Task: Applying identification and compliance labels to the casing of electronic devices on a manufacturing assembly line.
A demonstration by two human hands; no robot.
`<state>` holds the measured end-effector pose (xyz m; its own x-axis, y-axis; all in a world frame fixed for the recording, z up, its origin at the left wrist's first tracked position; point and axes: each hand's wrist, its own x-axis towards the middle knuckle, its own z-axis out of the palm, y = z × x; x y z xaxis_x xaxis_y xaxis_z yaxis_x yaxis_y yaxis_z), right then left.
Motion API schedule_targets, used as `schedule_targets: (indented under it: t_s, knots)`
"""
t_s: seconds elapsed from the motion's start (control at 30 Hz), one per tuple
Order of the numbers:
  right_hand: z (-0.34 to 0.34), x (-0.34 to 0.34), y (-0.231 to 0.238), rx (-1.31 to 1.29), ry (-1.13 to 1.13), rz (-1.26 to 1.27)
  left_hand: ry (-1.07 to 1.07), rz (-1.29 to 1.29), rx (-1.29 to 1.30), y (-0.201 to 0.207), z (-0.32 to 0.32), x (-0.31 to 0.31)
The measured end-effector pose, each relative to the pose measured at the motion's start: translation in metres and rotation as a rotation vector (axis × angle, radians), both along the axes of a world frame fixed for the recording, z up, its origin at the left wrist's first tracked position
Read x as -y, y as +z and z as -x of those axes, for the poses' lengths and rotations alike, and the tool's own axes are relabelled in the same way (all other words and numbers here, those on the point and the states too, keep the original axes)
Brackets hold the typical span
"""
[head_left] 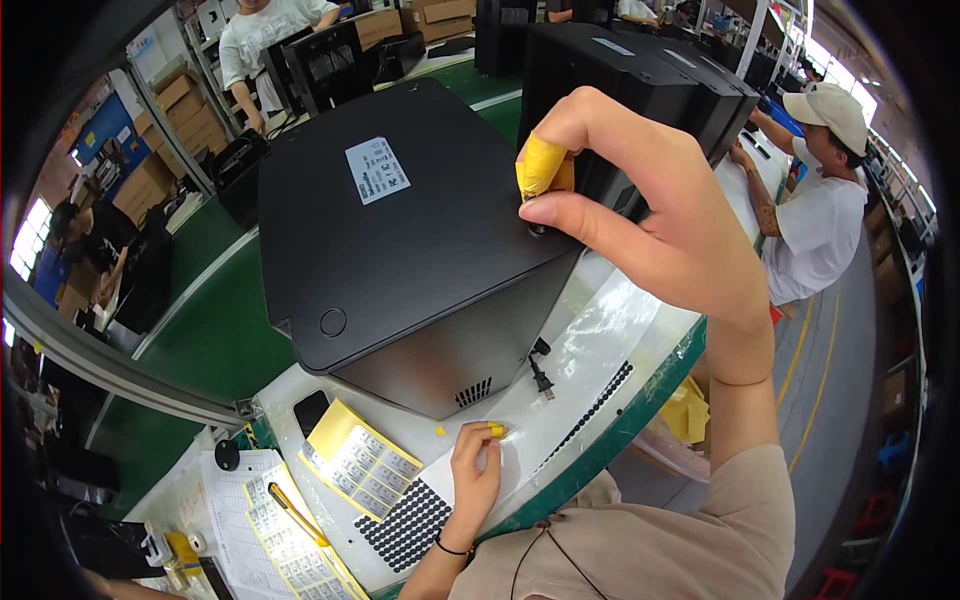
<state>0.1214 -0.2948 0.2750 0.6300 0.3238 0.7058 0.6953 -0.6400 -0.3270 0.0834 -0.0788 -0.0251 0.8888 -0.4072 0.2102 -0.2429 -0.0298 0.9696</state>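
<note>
More black cases (615, 60) are stacked beyond the right hand's (700, 230) fingers, held pinched together at the black case's (440, 230) right edge; whether anything is gripped can't be told. Left hand (474, 475): thumb and forefinger parted, dot sheet (405, 525) alongside. White label (378, 170) left of right fingertips, print unreadable. Case: matte, flat-topped, round-cornered.

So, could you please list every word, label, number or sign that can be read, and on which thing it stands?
White label on top of the black case: carries print, which I do not copy out.
Yellow-edged label sheet: print too small to read.
Label sheet under the yellow cutter: too small.
White paper with a grid: too small.
Pale label on a farther case: too small.
</note>
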Motion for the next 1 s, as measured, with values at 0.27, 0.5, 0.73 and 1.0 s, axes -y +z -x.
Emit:
schedule_targets:
  t_s: [0.27,0.5,0.73,1.0]
  knots:
    - [0.002,-0.007,-0.020,0.333,-0.145,0.100,0.005,-0.011,0.017,0.000,-0.001,-0.001]
    - [-0.004,-0.013,-0.048,0.527,-0.205,-0.173,0.007,-0.012,0.010,-0.002,-0.001,0.000]
    - [-0.039,-0.016,-0.031,0.281,-0.034,-0.684,0.000,0.016,-0.015,-0.003,-0.004,-0.001]
    - [-0.137,0.024,-0.003,0.203,-0.229,-0.137,-0.029,-0.014,0.011,-0.001,-0.001,-0.002]
